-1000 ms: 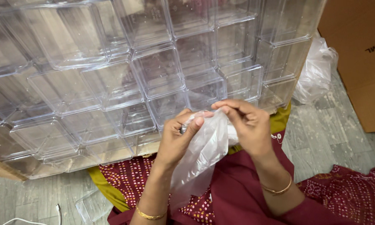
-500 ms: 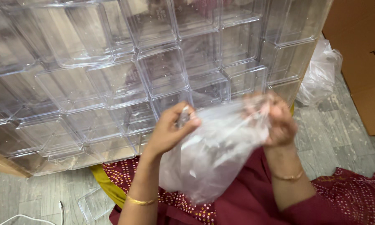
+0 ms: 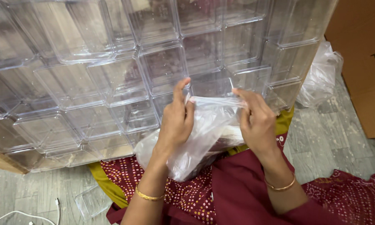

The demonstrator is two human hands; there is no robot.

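Note:
My left hand (image 3: 176, 121) and my right hand (image 3: 256, 121) each pinch one side of the mouth of a clear plastic bag (image 3: 204, 137), pulling its top edge taut between them. The bag hangs down over my lap, which is covered in dark red dotted cloth (image 3: 187, 191). Both wrists carry a thin gold bangle. Right behind the hands rises a large stack of clear plastic boxes (image 3: 112, 79).
A brown cardboard box (image 3: 364, 62) stands at the right, with a crumpled clear bag (image 3: 320, 77) beside it on the grey wood-pattern floor (image 3: 329, 137). A loose clear lid (image 3: 89, 202) and a white cable (image 3: 25, 212) lie at the lower left.
The hands were close together on a bunched bag, then swung it wide apart. Now they hold its mouth stretched straight between them, nearer the stack.

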